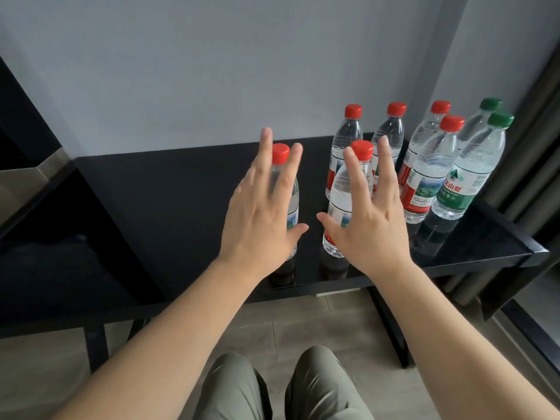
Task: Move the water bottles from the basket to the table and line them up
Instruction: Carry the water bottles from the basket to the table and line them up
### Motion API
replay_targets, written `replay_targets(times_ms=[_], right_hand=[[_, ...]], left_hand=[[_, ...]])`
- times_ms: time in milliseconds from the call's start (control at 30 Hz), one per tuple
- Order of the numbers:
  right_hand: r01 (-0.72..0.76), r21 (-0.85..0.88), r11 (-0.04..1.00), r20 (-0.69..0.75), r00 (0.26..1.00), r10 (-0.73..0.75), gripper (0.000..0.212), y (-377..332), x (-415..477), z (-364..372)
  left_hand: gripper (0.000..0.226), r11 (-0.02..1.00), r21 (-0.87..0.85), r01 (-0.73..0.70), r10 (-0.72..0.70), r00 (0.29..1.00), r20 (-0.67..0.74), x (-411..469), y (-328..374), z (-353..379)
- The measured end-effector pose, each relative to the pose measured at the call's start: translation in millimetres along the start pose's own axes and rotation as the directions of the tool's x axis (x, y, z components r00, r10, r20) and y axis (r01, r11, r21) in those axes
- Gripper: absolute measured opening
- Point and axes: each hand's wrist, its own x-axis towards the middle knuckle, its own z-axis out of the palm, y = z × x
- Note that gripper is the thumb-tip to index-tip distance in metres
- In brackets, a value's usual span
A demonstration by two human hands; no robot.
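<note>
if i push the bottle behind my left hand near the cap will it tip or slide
Probably tips: the bottle is tall and narrow on a small base. Pushed low, it would likely slide, since the table looks glossy. It seems full, so fairly heavy for its size.

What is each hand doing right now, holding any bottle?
Left hand: open, fingers spread, holding nothing, in front of the leftmost bottle.
Right hand: open, fingers spread, holding nothing, in front of the next bottle.
</note>
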Motion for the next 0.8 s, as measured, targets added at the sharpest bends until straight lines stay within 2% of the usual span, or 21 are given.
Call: replay_targets(times_ms=[100,233,467,800], right_hand=[[-0.019,-0.068,0.998,0.067,0.997,0.023,0.104,-8.9,6.8,-5.4],[-0.059,-0.129,0.99,0.164,0.983,0.08,0.103,-15.6,8.2,-6.4],[-0.116,-0.122,0.986,0.155,0.979,0.134,0.093,-15.7,5.3,-3.8],[-0.157,-0.129,0.979,0.138,0.975,0.175,0.089,15.6,22.2,6.9]], left_hand=[[0.12,0.989,0.149,-0.017,0.007,0.998,0.062,3.7,4.1,-0.2],[0.108,0.983,0.18,0.038,-0.057,0.993,0.099,4.0,10.5,2.3],[0.098,0.99,0.104,0.096,-0.108,0.988,0.109,9.7,9.6,10.8],[0.093,0.997,0.04,0.059,-0.062,0.995,0.084,39.7,18.0,41.2]])
